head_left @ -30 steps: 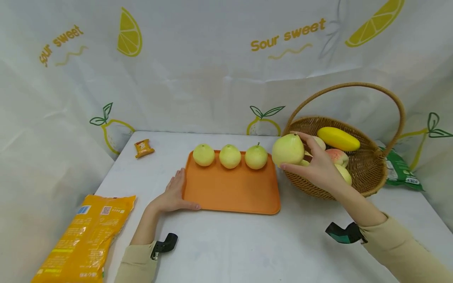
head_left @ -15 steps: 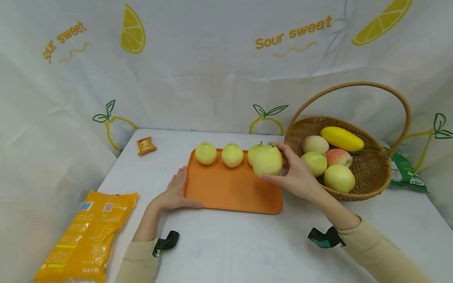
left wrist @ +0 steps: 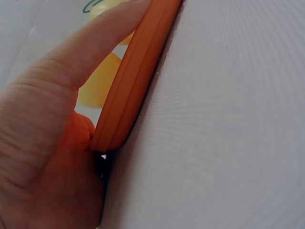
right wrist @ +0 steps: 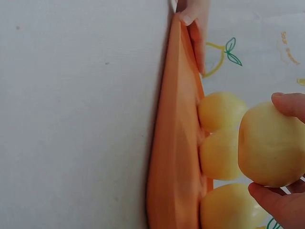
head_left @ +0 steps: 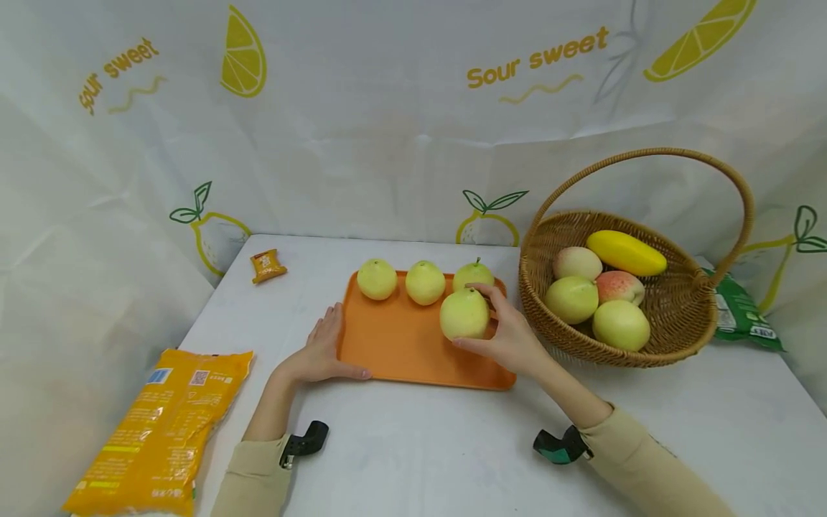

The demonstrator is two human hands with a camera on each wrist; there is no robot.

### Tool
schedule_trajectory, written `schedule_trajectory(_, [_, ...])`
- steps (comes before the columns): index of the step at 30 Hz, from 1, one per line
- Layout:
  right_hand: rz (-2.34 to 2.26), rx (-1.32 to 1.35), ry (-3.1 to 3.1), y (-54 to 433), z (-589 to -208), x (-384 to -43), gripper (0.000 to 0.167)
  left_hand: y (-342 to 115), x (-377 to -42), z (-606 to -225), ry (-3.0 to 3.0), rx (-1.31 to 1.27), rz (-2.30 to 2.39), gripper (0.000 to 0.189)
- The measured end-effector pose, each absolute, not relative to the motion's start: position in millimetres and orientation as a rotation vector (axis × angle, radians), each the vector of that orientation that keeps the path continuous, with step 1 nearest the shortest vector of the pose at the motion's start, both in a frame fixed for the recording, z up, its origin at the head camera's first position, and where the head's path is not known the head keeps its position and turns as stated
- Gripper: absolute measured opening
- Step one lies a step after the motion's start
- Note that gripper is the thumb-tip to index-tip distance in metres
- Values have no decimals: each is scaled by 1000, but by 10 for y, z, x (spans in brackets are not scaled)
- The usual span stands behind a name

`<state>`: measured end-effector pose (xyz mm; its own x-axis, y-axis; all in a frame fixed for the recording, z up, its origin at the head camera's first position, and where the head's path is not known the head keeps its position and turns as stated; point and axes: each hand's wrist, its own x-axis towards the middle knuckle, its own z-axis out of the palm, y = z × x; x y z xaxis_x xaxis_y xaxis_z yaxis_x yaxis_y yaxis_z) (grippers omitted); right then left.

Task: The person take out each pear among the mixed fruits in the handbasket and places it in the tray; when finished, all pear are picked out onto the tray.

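One pear (head_left: 463,314) is being held up over the right half of the tray (head_left: 394,341), clear of its floor. The right hand (head_left: 513,343) is gripping it: thumb low in front, fingers on the far side, spread as wide as the fruit. The single orange tray is lying flat on the table (head_left: 420,452).

Three more pears are sitting in it, one row, far edge: left one (head_left: 377,279), middle one (head_left: 425,283), right one (head_left: 473,274). The held one is hanging just in front of the right one; can't tell if they're touching. So I'm counting four here: one up, three down.

The left hand (head_left: 316,357) is holding no fruit; its fingers are lying straight along the tray's left edge, thumb resting on the near-left corner.

Right of the tray, one basket (head_left: 678,316) is standing, handle up, carrying five fruits: one long yellow fruit (head_left: 627,253), one pale peach (head_left: 577,263), one red peach (head_left: 620,287), two pale-green fruits (head_left: 571,300). One green packet (head_left: 746,316) is lying partly behind it.

Far left, one small snack (head_left: 267,266) is lying near the back corner; one orange bag (head_left: 161,431) is lying in front. The backdrop (head_left: 362,122) is showing two lemon wedges and "Sour sweet" twice.
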<state>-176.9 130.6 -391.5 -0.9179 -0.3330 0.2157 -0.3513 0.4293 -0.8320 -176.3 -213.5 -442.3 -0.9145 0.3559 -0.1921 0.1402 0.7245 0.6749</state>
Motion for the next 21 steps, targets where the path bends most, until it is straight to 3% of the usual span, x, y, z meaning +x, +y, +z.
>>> schedule_trajectory(21, [1507, 756, -2631, 850, -4206, -1738, 83, -2136, -1770, -4426, 2635, 385, 963, 139])
